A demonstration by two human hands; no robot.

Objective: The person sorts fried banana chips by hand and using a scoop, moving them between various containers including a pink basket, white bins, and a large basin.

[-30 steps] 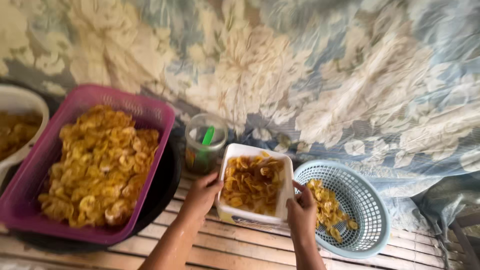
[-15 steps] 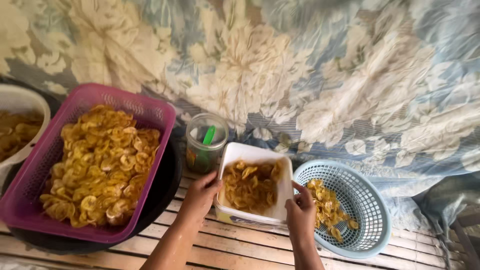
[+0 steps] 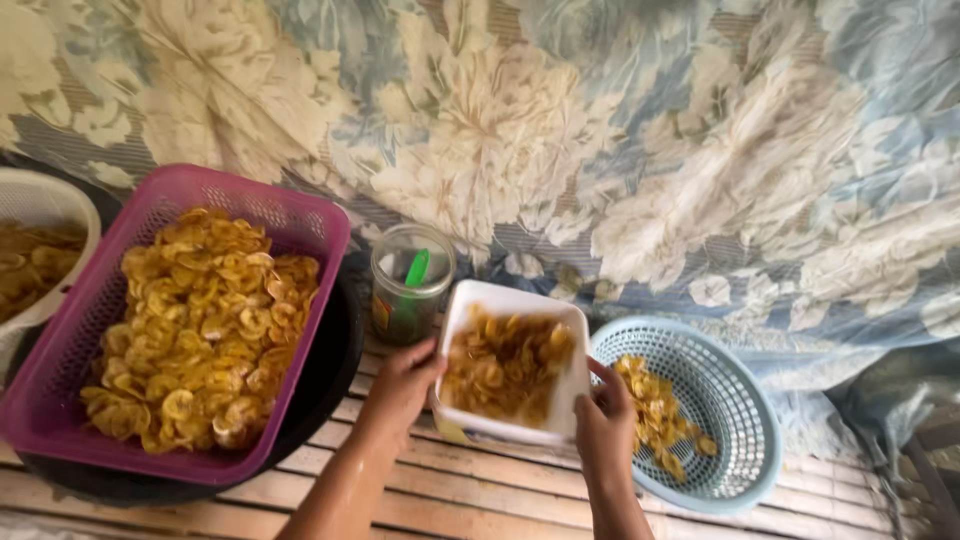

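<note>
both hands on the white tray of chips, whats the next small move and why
Probably set the white tray down level on the slatted surface. The left hand and right hand grip its opposite sides, it looks tilted toward the person, and it is heaped with chips. The blue basket sits close on its right, so keep it clear.

Purple basket [image 3: 60,400], white tray [image 3: 470,300], light blue basket [image 3: 740,400], yellow chips [image 3: 200,320], flowery blue-and-cream cloth [image 3: 600,130], maybe green-handled jar [image 3: 405,290].
</note>
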